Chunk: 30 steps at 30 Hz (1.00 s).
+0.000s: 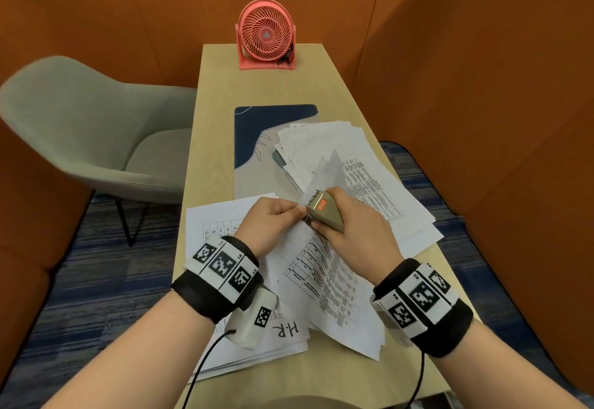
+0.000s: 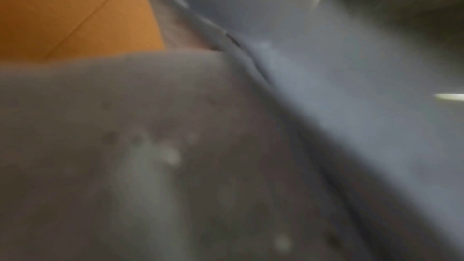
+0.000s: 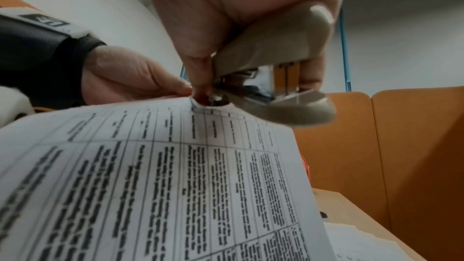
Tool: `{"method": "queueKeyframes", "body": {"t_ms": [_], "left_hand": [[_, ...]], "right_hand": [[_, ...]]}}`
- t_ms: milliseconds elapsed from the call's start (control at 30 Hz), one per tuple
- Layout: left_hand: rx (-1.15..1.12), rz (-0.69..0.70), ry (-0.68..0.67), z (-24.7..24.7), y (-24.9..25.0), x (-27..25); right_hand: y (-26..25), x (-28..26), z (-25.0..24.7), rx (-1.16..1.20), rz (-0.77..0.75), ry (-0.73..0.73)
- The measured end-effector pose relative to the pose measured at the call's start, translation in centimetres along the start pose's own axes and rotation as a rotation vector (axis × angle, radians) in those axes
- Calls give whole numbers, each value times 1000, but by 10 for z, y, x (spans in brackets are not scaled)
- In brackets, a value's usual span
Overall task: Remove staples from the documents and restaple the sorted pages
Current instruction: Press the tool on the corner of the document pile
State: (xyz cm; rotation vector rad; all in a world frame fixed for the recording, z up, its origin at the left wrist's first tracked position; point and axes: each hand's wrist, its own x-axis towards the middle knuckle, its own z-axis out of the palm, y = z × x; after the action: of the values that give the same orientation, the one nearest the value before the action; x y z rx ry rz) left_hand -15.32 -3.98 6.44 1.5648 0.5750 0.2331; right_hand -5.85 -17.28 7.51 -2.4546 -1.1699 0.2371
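Beige stapler (image 1: 324, 212) gripped in right hand (image 1: 356, 235), biting document (image 1: 324, 276) corner, left hand (image 1: 268, 225) pinching that corner alongside

The stapler (image 1: 323, 212) is beige with a small orange label on its top; the held document (image 3: 175, 176) is white with a black printed table of lines and text; the fan (image 1: 265, 33) is coral pink, with a spiral grille; the table (image 1: 218, 87) is pale wood with a fine grain; the desk mat (image 1: 257, 132) is dark blue and grey-beige with thin white line drawing; the chair (image 1: 96, 125) is grey-green; the walls (image 1: 96, 6) are plain orange; the wrist bands (image 1: 221, 276) are black, with white tags bearing black square codes; the carpet (image 1: 80, 280) is blue with dark streaks.
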Motion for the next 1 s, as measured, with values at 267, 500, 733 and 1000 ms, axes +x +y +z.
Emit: {"method": "queueKeyframes", "body": {"t_ms": [267, 500, 733, 1000], "left_hand": [[-271, -169, 55, 5, -5, 0], [-191, -171, 15, 1, -9, -4], [-182, -204, 48, 0, -16, -7], [-174, -197, 55, -3, -18, -7]], "right_hand": [[0, -3, 9, 64, -39, 59], [2, -2, 22, 170, -64, 46], [-2, -6, 32, 160, -154, 137], [-2, -6, 42, -1, -303, 352]]}}
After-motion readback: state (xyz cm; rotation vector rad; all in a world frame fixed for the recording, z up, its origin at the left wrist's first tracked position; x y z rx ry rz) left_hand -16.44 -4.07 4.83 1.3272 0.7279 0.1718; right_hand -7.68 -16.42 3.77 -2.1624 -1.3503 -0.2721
